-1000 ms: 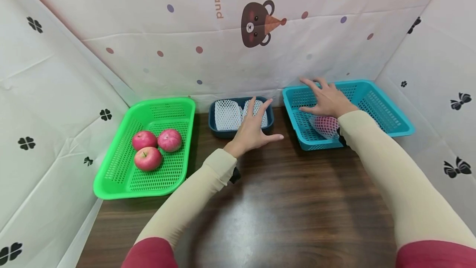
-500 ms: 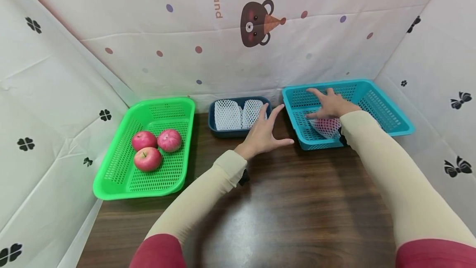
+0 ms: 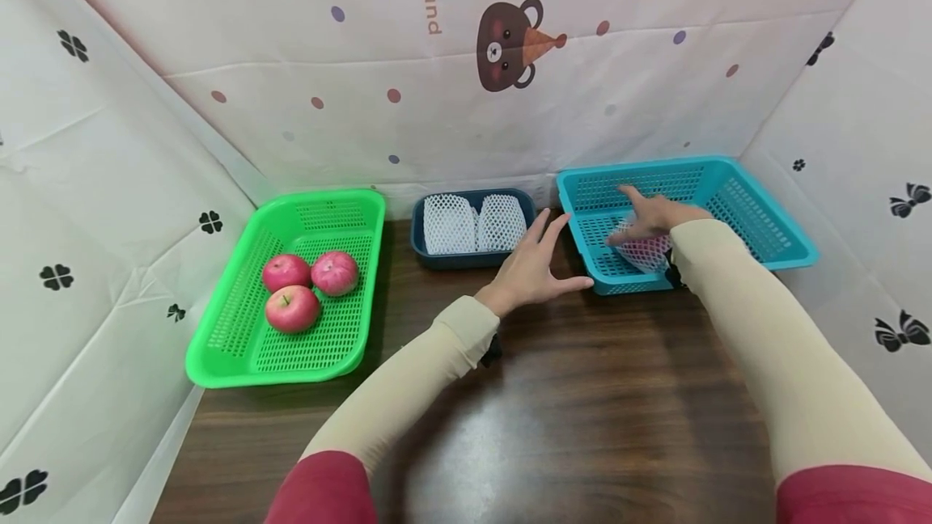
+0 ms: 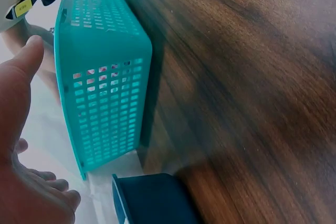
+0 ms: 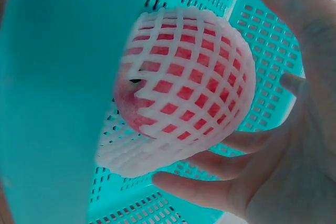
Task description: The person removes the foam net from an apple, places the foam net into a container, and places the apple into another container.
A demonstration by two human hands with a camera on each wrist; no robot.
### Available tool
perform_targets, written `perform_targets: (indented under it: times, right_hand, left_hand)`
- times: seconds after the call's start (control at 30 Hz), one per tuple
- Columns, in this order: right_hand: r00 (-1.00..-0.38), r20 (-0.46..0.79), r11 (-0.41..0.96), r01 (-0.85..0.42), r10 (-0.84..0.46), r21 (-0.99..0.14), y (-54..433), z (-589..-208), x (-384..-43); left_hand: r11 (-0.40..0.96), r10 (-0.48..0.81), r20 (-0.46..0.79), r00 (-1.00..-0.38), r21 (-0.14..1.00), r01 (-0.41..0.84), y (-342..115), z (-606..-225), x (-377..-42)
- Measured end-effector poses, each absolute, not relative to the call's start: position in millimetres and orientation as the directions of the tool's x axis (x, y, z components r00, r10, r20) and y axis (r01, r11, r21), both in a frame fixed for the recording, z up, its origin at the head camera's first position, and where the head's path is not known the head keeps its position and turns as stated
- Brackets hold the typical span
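Note:
An apple in a white foam net [image 3: 644,252] lies in the blue basket [image 3: 790,257]. In the right wrist view the net [image 5: 194,77] covers most of the apple, with bare red skin showing at one end. My right hand [image 3: 650,217] is over the basket beside this apple, fingers and thumb spread apart [image 5: 294,145], not closed round it. Spread fingers mark my left hand [image 3: 530,269] too, above the table just left of the basket, holding nothing. Its thumb comes close to the basket's front left corner; whether they touch I cannot tell.
At left, a green basket [image 3: 200,358] bears three red apples [image 3: 293,310]. A small dark blue tray [image 3: 466,262] with folded white foam nets [image 3: 449,225] stands between the baskets on the brown wooden table [image 3: 582,411]. Patterned cloth [image 3: 328,136] rises behind.
My left hand has moved right, from in front of the dark blue tray towards the blue basket. My right hand has lowered into the basket towards the netted apple.

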State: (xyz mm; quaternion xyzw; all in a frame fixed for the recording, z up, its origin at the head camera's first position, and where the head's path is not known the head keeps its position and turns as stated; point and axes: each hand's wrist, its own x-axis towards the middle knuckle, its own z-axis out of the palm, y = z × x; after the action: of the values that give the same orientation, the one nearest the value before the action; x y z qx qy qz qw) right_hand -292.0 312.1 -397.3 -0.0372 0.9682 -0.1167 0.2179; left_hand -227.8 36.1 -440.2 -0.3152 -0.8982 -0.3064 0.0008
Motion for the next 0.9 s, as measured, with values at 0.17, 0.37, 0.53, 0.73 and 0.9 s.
perform_targets:
  times: [0.17,0.37,0.53,0.73,0.9]
  right_hand:
    - [-0.866,-0.487,0.961,0.026,-0.117,-0.276,319.7,-402.1,-294.3]
    - [-0.831,-0.545,0.961,0.052,-0.11,-0.272,325.5,-405.3,-296.0]
    - [-0.807,-0.583,0.965,0.066,-0.098,-0.254,326.2,-403.2,-298.6]
    - [-0.779,-0.624,0.97,0.092,-0.069,-0.223,333.0,-401.9,-301.4]
    - [-0.769,-0.639,0.971,0.125,-0.036,-0.206,338.2,-401.7,-300.9]
  left_hand:
    - [0.607,0.57,0.167,-0.804,0.574,0.55,41.8,-445.0,-227.8]
    - [0.619,0.566,0.132,-0.813,0.583,0.526,50.1,-452.8,-227.0]
    - [0.61,0.577,0.142,-0.805,0.58,0.54,60.7,-459.3,-228.2]
    - [0.622,0.573,0.127,-0.81,0.577,0.53,67.9,-462.1,-226.3]
    - [0.617,0.561,0.108,-0.821,0.606,0.501,69.0,-462.5,-224.6]
